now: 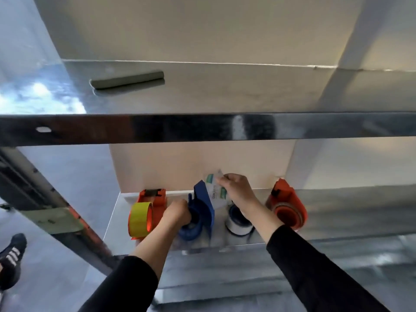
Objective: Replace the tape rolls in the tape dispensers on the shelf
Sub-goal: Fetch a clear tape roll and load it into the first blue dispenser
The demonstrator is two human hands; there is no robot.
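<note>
Hands were both busy at lower centre of the frame. Our left hand gripped the blue dispenser round its lower hub end, fingers curled tight. Our right hand pinched the printed tape strip and held it up past the dispenser's top end, against the back wall.

We read that as threading fresh tape on this unit: roll apparently seated, strip not yet cut, dispenser not yet set down.

Just right of it a loose roll, white with a dark core, stood on the lower shelf. Old or spare, we couldn't tell.

The left orange dispenser, beside our left hand, carried a full-looking yellow roll, so probably done. The right orange dispenser, right of the group, showed an orange ring; how much tape it held we couldn't tell. Likely the one left.

Further out, a grey bar lay on the upper shelf, upper left. A shoe sat at the lower left edge.
</note>
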